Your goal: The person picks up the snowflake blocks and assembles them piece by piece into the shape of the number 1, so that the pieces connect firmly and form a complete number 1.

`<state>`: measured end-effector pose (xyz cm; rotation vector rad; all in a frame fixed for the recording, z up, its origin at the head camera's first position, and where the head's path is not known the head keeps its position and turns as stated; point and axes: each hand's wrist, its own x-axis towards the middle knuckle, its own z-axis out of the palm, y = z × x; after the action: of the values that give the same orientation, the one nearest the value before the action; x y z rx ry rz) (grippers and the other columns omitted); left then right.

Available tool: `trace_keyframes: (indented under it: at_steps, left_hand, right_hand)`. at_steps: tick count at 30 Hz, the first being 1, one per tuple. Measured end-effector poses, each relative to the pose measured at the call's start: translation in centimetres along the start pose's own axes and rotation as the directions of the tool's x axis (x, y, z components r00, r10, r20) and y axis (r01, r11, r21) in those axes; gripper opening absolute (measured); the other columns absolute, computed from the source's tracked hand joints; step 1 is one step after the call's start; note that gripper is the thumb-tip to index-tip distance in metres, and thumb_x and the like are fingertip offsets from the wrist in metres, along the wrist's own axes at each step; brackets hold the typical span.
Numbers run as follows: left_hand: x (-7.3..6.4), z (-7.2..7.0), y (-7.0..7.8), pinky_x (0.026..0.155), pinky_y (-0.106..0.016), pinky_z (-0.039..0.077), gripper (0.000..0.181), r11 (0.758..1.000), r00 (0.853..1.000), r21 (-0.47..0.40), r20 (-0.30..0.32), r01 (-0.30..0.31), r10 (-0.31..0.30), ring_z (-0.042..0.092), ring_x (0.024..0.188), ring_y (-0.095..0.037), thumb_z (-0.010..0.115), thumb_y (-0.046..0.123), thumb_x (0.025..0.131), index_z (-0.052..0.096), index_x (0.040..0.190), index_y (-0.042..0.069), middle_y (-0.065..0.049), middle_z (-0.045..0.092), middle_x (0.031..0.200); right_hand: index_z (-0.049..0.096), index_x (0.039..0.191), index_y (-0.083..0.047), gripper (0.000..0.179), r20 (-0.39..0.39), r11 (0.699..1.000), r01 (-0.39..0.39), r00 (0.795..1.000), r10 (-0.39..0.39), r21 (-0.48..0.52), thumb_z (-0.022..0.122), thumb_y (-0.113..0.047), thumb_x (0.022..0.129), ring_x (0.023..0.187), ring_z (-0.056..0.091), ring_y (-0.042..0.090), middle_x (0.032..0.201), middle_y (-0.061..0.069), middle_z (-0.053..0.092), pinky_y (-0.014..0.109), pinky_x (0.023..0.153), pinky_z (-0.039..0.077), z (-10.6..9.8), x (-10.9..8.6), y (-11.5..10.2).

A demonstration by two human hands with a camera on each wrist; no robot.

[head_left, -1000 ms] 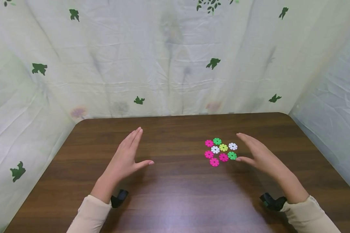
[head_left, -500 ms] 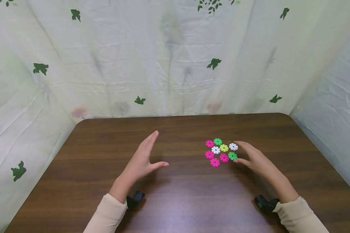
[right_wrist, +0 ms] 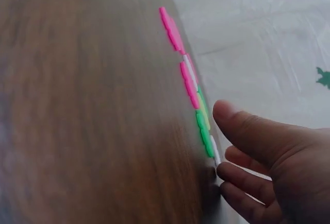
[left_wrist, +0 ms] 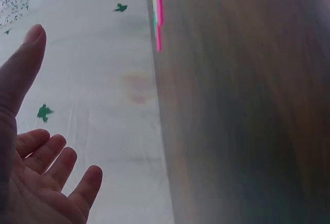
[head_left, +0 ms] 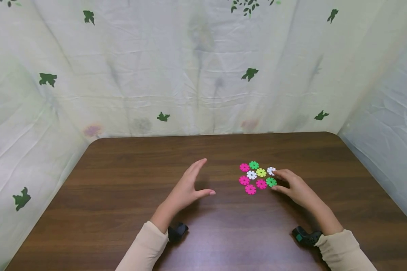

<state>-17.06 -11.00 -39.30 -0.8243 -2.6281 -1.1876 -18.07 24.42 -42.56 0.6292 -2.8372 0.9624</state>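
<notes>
Several notched plastic discs lie flat in a cluster on the brown table, right of the middle in the head view. Among them are several pink discs (head_left: 250, 189), two green discs (head_left: 271, 182), two white discs (head_left: 251, 175) and one yellow disc (head_left: 261, 172). My right hand (head_left: 296, 190) hovers at the cluster's right side, its fingertips over the right white disc and its thumb by the nearer green one; contact is unclear. Thumb and fingers stand apart with nothing held. Left of the cluster, my left hand (head_left: 186, 188) is in the air, thumb spread from the fingers, holding nothing.
The wood-grain table (head_left: 139, 162) ends at a far edge against a pale curtain (head_left: 203, 75) with green bird shapes. More cloth hangs at both sides. A dark wrist camera (head_left: 178, 232) sits at the left wrist, another wrist camera (head_left: 305, 237) at the right.
My left hand has moved right, toward the discs. My right hand has shifted slightly left and lower, its fingers coming closer to the thumb. The discs have stayed in place.
</notes>
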Motion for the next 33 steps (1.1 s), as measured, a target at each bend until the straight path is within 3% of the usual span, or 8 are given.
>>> trace_keyframes:
  at_steps: [14, 19, 33]
  left_hand:
    - [1.9, 3.6, 0.5, 0.099, -0.038, 0.029, 0.078, 0.995, 0.992, -0.057, 0.105, 0.083, -0.076, 0.032, 0.126, -0.020, 0.072, 0.031, 0.076, 0.032, 0.137, 0.005, -0.008, 0.035, 0.138]
    - [2.6, 4.6, 0.2, 0.098, -0.038, 0.030, 0.071, 0.995, 0.992, -0.071, 0.112, 0.067, -0.059, 0.036, 0.123, -0.020, 0.072, 0.025, 0.077, 0.037, 0.135, 0.004, -0.008, 0.040, 0.133]
    - [3.7, 7.6, -0.9, 0.098, -0.032, 0.031, 0.059, 0.999, 0.990, -0.003, 0.131, 0.051, -0.050, 0.042, 0.118, -0.020, 0.071, 0.022, 0.078, 0.045, 0.128, 0.003, -0.009, 0.048, 0.126]
  right_hand:
    - [0.058, 0.114, -0.001, 0.037, -0.032, 1.000, 0.005, 0.999, -0.004, 0.016, 0.067, -0.016, 0.081, 0.098, 0.049, 0.027, 0.107, 0.011, 0.052, 0.045, 0.081, 0.041, 0.8, -0.1, 1.1]
    - [0.058, 0.114, -0.001, 0.037, -0.034, 1.000, -0.008, 0.999, 0.008, 0.019, 0.067, -0.017, 0.081, 0.101, 0.049, 0.030, 0.107, 0.012, 0.052, 0.047, 0.083, 0.040, 0.9, -0.1, 1.1]
    - [0.058, 0.115, -0.001, 0.035, -0.010, 0.998, -0.056, 0.998, 0.056, 0.029, 0.065, -0.014, 0.083, 0.106, 0.046, 0.035, 0.112, 0.016, 0.048, 0.051, 0.086, 0.038, 1.0, 0.0, 1.0]
